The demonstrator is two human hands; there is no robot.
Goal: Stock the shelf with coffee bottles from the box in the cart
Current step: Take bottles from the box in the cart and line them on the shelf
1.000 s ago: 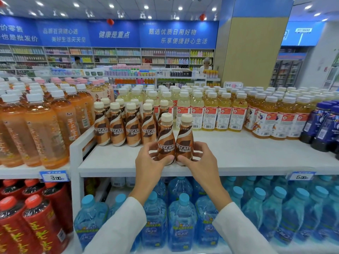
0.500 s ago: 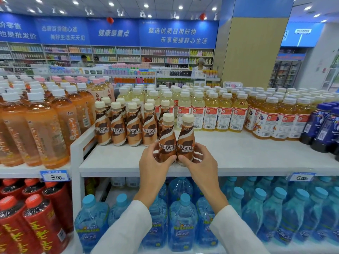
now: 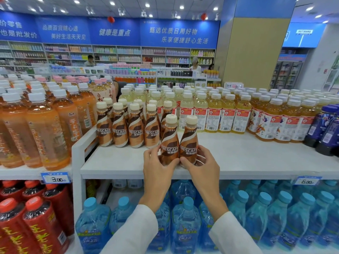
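Two brown Nescafe coffee bottles with cream caps stand side by side near the front of the white shelf (image 3: pixel 238 162). My left hand (image 3: pixel 156 167) grips the left bottle (image 3: pixel 169 142) low on its body. Around the base of the right bottle (image 3: pixel 189 142) my right hand (image 3: pixel 203 167) is wrapped. Both bottles are upright and touch each other. A row of the same coffee bottles (image 3: pixel 128 129) stands behind and to the left. The cart and box are out of view.
Orange tea bottles (image 3: pixel 42 125) fill the shelf to the left, yellow drinks (image 3: pixel 225 114) line the back, dark blue bottles (image 3: pixel 326 132) stand at far right. Blue water bottles (image 3: pixel 183 226) and red bottles (image 3: pixel 36 226) sit below. People stand at distant shelves.
Both hands have nudged the two coffee bottles slightly further onto the shelf, keeping them upright and together. My grip on them is unchanged.
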